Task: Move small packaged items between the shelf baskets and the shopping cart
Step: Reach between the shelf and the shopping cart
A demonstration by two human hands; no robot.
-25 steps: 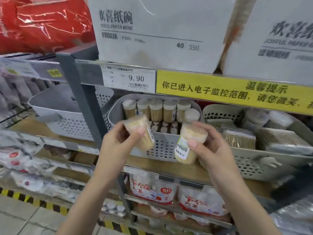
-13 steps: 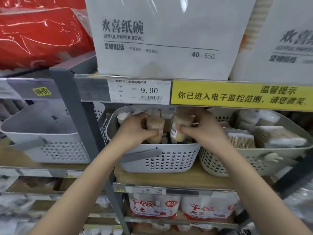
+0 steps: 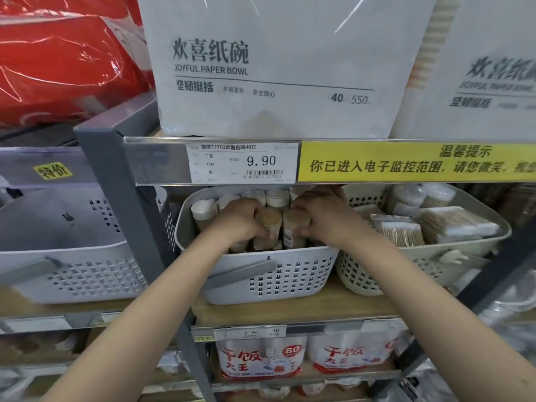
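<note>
My one camera sits on my head, looking forward and slightly down along both forearms, close to the shelf. My left hand [image 3: 240, 220] and right hand [image 3: 322, 216] meet mid-frame inside the basket [image 3: 290, 280] just ahead.

The middle basket [image 3: 290, 280] is pale grey, its wall patterned with rows of small dark cut-outs, and the right basket [image 3: 362, 280] is cream (same cut-out pattern). The toothpick tubes [image 3: 268, 224] are tan with white caps; the warning strip [image 3: 414, 162] is yellow with dark characters.
</note>
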